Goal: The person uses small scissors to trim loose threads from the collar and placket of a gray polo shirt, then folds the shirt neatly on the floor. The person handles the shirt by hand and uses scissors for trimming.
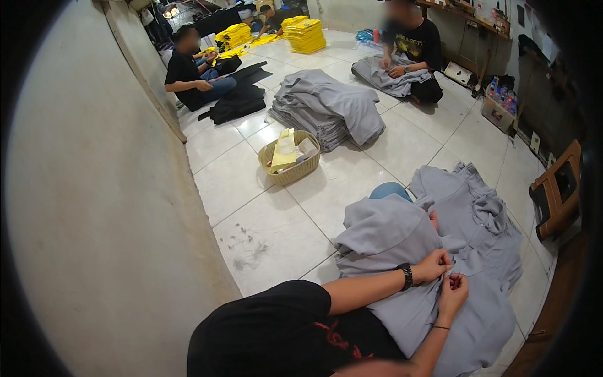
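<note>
Grey cloth shirts lie spread over my lap and legs, one grey shirt (pixel 391 231) bunched across a knee. My left hand (pixel 431 267), with a black watch at the wrist, pinches the edge of the shirt between thumb and fingers. Close beside it, my right hand (pixel 454 292) is curled around a small red object (pixel 454 281), mostly hidden by the fingers; its kind cannot be told. The fingertips of both hands nearly meet at the shirt's buttoned edge. Another grey shirt (pixel 485 221) with a collar lies just beyond my hands.
A plastic basket (pixel 294 175) with yellow paper stands ahead, before a pile of grey shirts (pixel 325 103). One person (pixel 410 52) handles grey cloth; another (pixel 188 75) sits by black garments (pixel 240 103). Yellow stacks (pixel 304 35) lie farther off. A brown plastic stool (pixel 558 188) rests at right.
</note>
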Demonstrator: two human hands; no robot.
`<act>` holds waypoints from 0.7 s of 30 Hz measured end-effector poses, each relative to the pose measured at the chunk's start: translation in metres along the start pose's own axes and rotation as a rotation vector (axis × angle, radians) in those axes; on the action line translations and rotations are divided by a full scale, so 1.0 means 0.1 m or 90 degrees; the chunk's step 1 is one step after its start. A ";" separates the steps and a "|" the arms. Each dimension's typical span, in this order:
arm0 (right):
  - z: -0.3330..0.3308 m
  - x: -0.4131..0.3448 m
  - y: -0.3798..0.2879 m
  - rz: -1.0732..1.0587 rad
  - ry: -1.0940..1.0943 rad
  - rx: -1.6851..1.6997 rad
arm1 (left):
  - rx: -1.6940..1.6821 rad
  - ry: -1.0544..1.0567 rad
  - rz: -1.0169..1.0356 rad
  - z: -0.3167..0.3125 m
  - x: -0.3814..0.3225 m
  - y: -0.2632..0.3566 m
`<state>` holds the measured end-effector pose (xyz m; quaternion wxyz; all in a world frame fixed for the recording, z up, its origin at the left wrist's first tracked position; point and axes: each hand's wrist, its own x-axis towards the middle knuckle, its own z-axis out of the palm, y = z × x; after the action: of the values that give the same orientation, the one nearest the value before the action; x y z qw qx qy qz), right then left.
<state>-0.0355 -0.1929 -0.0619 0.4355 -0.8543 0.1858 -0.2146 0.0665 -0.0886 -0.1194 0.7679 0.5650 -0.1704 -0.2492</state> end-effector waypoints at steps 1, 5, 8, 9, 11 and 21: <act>-0.01 0.03 0.04 0.021 -0.014 0.031 | -0.027 -0.003 -0.025 -0.01 0.01 -0.01; -0.08 0.10 0.16 0.173 -0.084 0.222 | -0.110 -0.054 0.002 -0.02 0.04 0.01; -0.11 0.13 0.21 0.232 -0.079 0.323 | -0.136 -0.104 -0.020 -0.01 0.03 0.05; -0.11 0.14 0.23 0.223 -0.063 0.296 | -0.152 -0.114 -0.031 -0.01 0.01 0.06; -0.09 0.14 0.24 0.199 -0.057 0.297 | -0.170 -0.137 -0.042 0.01 -0.01 0.08; -0.09 0.11 0.24 0.158 -0.013 0.263 | -0.210 -0.210 -0.074 -0.07 0.03 0.11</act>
<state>-0.0345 -0.2176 -0.0751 0.6261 -0.7196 0.2370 -0.1843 0.0752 -0.0821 -0.1116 0.7959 0.3926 -0.2175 -0.4064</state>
